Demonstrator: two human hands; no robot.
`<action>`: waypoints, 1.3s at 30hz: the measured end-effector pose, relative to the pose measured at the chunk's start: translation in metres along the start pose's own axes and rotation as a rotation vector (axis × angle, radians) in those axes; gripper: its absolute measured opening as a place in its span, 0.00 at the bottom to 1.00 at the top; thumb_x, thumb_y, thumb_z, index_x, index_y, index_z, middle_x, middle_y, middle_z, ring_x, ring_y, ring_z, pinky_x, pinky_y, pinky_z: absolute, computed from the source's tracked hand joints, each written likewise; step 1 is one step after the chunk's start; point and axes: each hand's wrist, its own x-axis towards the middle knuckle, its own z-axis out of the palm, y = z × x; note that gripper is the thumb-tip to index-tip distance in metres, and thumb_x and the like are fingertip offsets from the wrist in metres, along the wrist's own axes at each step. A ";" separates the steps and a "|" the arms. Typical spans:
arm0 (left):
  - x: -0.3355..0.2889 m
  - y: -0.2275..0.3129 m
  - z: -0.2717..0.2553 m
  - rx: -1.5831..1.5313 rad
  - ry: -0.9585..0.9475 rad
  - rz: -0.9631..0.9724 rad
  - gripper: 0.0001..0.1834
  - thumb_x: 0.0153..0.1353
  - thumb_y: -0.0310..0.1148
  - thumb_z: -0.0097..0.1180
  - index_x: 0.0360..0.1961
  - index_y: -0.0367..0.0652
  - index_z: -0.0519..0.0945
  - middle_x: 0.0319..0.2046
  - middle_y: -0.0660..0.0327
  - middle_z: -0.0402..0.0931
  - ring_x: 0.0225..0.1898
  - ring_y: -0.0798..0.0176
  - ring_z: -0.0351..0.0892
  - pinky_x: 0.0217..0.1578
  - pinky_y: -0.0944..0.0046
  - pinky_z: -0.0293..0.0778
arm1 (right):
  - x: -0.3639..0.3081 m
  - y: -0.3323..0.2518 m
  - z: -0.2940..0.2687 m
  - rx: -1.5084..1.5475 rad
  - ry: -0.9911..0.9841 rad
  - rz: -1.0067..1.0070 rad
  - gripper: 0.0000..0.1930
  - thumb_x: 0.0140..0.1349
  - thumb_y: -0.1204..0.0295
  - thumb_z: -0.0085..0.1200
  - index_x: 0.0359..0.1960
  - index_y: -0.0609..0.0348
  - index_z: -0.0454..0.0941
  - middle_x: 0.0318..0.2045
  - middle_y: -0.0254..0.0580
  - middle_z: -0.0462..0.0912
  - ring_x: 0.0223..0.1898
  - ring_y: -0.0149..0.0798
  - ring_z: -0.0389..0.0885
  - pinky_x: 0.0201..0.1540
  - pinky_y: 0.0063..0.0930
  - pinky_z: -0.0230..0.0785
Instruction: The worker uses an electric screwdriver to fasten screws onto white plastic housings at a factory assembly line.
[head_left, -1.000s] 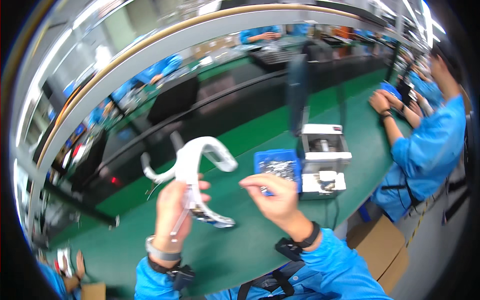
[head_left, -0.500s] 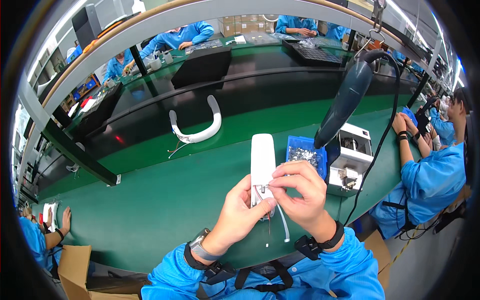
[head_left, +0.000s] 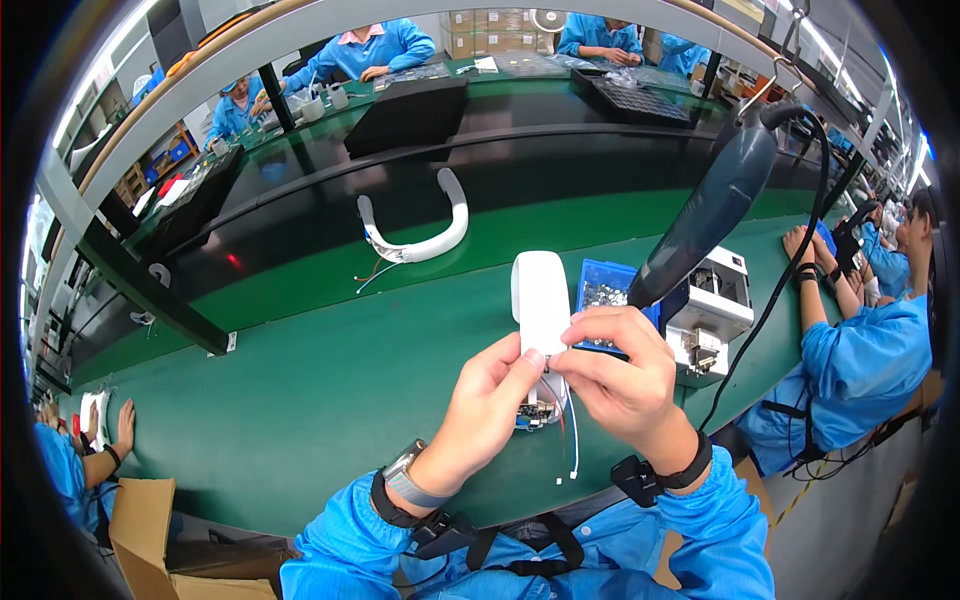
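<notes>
My left hand grips a white curved plastic band, its thumb pressed near the band's open end. At that same spot, the fingertips of my right hand are pinched together; whatever small thing they hold is hidden. Thin red, dark and white wires hang from the band toward me. Below my left thumb shows a small circuit board. Just beyond my right hand stands a blue bin of small metal parts, with the tip of a hanging dark electric screwdriver over it.
A white and grey box-shaped machine stands right of the bin, with a black cable looping past it. Another white U-shaped band lies farther off on the green table. A metal post rises at left. Co-workers sit on both sides.
The held band has tipped, so its far curve and the circuit board now show. My left thumb has come up against my right fingertips. The whole view has shifted slightly.
</notes>
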 end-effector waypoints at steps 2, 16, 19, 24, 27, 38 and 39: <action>0.005 -0.001 -0.003 0.051 -0.027 -0.003 0.20 0.73 0.32 0.43 0.60 0.30 0.71 0.47 0.57 0.79 0.44 0.69 0.79 0.45 0.68 0.77 | 0.001 0.000 -0.001 -0.040 -0.023 -0.007 0.14 0.37 0.79 0.68 0.30 0.56 0.84 0.33 0.38 0.82 0.39 0.44 0.83 0.36 0.33 0.78; 0.000 0.006 0.011 0.103 0.012 -0.164 0.14 0.71 0.32 0.43 0.48 0.32 0.73 0.33 0.48 0.82 0.32 0.57 0.86 0.31 0.63 0.83 | 0.063 0.103 -0.100 0.656 0.300 0.493 0.26 0.71 0.65 0.51 0.64 0.69 0.66 0.54 0.42 0.78 0.52 0.30 0.76 0.59 0.26 0.66; 0.002 0.001 0.011 0.080 0.044 -0.140 0.15 0.70 0.33 0.46 0.49 0.31 0.73 0.34 0.46 0.82 0.32 0.54 0.86 0.32 0.62 0.83 | 0.060 0.105 -0.123 0.569 0.207 0.471 0.25 0.64 0.64 0.60 0.58 0.68 0.73 0.45 0.37 0.82 0.45 0.28 0.79 0.53 0.24 0.70; 0.007 0.014 0.014 0.341 0.023 -0.151 0.20 0.71 0.38 0.42 0.49 0.30 0.75 0.32 0.47 0.83 0.31 0.57 0.86 0.31 0.64 0.82 | 0.051 0.091 -0.145 0.645 -0.085 0.598 0.35 0.58 0.51 0.58 0.59 0.68 0.72 0.44 0.40 0.81 0.40 0.31 0.82 0.46 0.29 0.78; 0.012 0.011 0.014 0.374 -0.024 -0.152 0.20 0.71 0.39 0.42 0.46 0.30 0.76 0.31 0.48 0.83 0.30 0.59 0.85 0.30 0.64 0.81 | 0.045 0.082 -0.151 0.732 -0.145 0.576 0.32 0.57 0.49 0.59 0.54 0.66 0.73 0.46 0.45 0.80 0.40 0.33 0.82 0.48 0.31 0.78; 0.014 -0.004 0.033 0.311 0.015 -0.088 0.18 0.69 0.38 0.45 0.45 0.31 0.76 0.28 0.49 0.83 0.27 0.59 0.84 0.29 0.65 0.81 | 0.011 0.094 -0.162 0.584 0.147 0.767 0.20 0.60 0.67 0.58 0.52 0.61 0.72 0.38 0.39 0.78 0.33 0.27 0.76 0.31 0.21 0.71; 0.016 -0.005 0.033 0.266 0.041 -0.084 0.18 0.69 0.38 0.45 0.45 0.31 0.76 0.29 0.50 0.83 0.27 0.59 0.84 0.29 0.64 0.81 | 0.004 0.096 -0.156 0.613 0.290 0.668 0.16 0.57 0.65 0.64 0.43 0.62 0.79 0.33 0.35 0.81 0.27 0.26 0.77 0.31 0.22 0.72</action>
